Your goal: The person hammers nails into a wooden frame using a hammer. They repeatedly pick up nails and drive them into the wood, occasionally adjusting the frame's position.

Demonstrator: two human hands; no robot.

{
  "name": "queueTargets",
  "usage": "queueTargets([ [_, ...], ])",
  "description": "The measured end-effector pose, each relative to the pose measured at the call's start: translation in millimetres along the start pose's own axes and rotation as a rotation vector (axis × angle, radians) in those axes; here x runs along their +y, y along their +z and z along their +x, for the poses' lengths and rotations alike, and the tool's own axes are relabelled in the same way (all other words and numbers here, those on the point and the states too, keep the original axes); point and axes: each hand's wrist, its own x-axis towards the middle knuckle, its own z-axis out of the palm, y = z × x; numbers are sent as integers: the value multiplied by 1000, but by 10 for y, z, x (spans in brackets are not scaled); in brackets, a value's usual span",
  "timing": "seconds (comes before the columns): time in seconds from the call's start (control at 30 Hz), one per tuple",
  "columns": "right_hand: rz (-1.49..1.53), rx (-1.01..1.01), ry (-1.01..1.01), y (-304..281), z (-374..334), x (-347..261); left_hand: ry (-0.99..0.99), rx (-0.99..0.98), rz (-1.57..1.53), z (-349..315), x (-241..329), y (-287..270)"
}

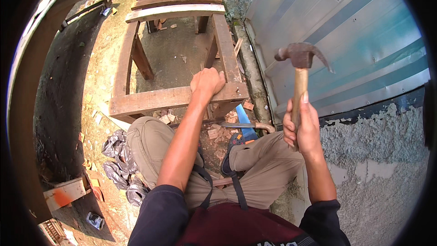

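Note:
In front of me stands a wooden slatted frame (177, 98), like a bench or small bed base, with slats across its far part and an uncovered near end. My left hand (208, 82) is closed over the near crosspiece, toward its right part. My right hand (302, 125) grips the wooden handle of a claw hammer (300, 56), held upright to the right of the frame. The hammer's dark metal head is raised in the air, claw pointing right. Nail heads show near the right end of the crosspiece.
A handsaw with a blue blade (246, 120) and a machete (236, 125) lie by my foot among wood offcuts (217, 132). Crumpled grey plastic (122, 155) lies left of my knee. A metal sheet wall (346, 36) rises close on the right, above rough concrete (378, 182).

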Motion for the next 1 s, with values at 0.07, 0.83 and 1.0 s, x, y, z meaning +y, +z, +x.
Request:
queueTargets([
  [0.07, 95, 11, -368, -15, -63, -208, -1, -3, -14, -28, -9, -8],
  [0.83, -142, -54, 235, 16, -20, 390, 15, 33, 6, -9, 101, -46],
  [1.0, 29, -35, -497, 20, -75, -246, -5, 38, 27, -58, -47, -55],
])
